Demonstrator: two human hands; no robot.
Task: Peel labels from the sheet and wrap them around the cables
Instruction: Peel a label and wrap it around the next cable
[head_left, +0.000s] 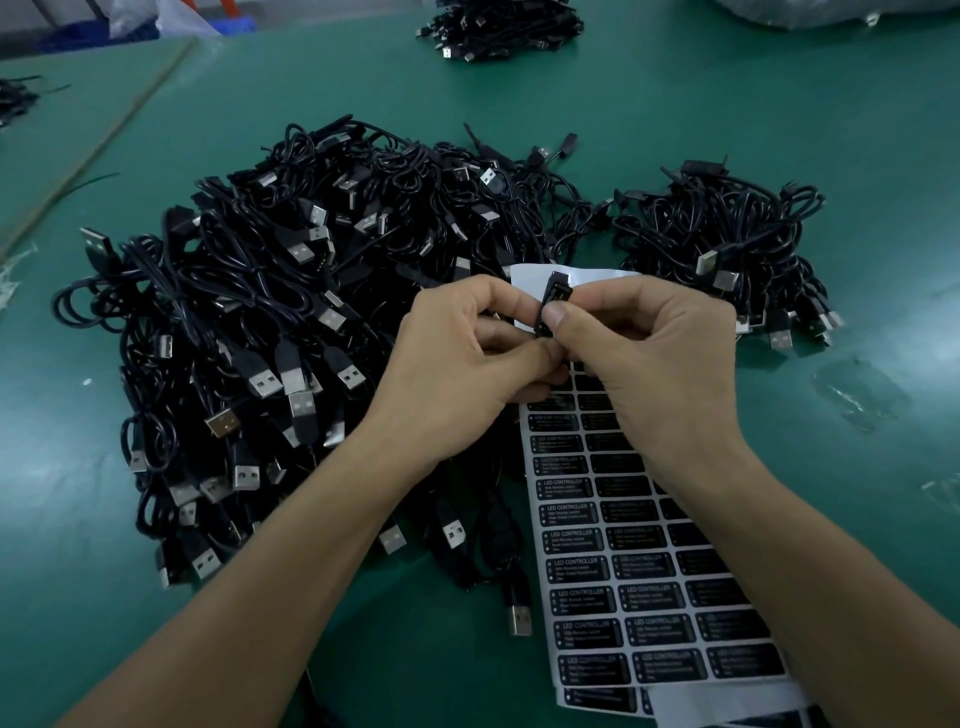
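A table (779, 130) covered in green matting fills the view, and soft overhead light is reflected on it. Beyond its far left edge, blue crates (93, 36) and a translucent plastic bag (174, 15) are seen.

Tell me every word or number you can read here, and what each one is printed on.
"LED CONTROLLER": heading on the black labels in the left column of the label sheet.
Smaller lines under that heading: too blurred to read.
Labels in the other columns: too blurred to read.
Black cable part pinched by the left hand and right hand: no legible text.
USB plugs in the pile: no readable markings.
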